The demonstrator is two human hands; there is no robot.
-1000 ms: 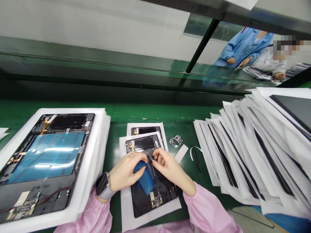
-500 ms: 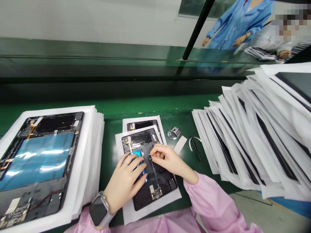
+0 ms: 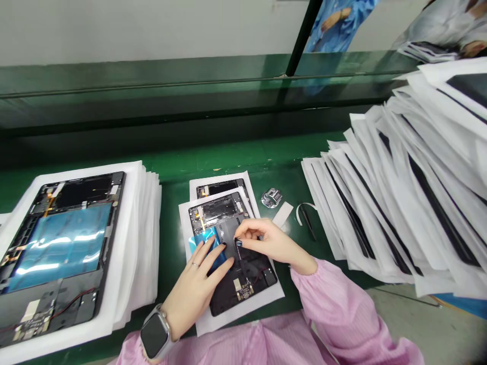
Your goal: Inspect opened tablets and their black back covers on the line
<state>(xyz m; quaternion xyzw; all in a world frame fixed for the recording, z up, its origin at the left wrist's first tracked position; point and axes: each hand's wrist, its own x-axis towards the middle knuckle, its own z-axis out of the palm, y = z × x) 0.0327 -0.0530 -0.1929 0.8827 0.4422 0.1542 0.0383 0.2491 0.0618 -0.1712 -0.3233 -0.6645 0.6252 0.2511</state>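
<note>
An opened tablet [image 3: 253,261] lies tilted on a white sheet in front of me, its back parts bare. My left hand [image 3: 203,271] rests on it with fingers spread, pressing over the blue-filmed battery [image 3: 207,235] at its left side. My right hand [image 3: 262,241] is closed in a pinch at the tablet's middle. Between thumb and forefinger is the upper end of a thin dark ribbon cable [image 3: 243,264], which runs down towards a small circuit board [image 3: 244,290]. The fingertips partly hide that end.
A second opened tablet [image 3: 224,186] lies partly underneath. Left stands a stack of sheets topped by another tablet [image 3: 61,238]. Right leans a tall stack of sheet-wrapped panels [image 3: 380,187]. A shiny tape roll [image 3: 271,197], white strip [image 3: 282,215] and black tweezers-like tool [image 3: 307,221] lie between.
The camera view has tilted down slightly. My left fingers have shifted a little on the blue film, showing more of it. My right hand keeps its pinch at the cable end.
</note>
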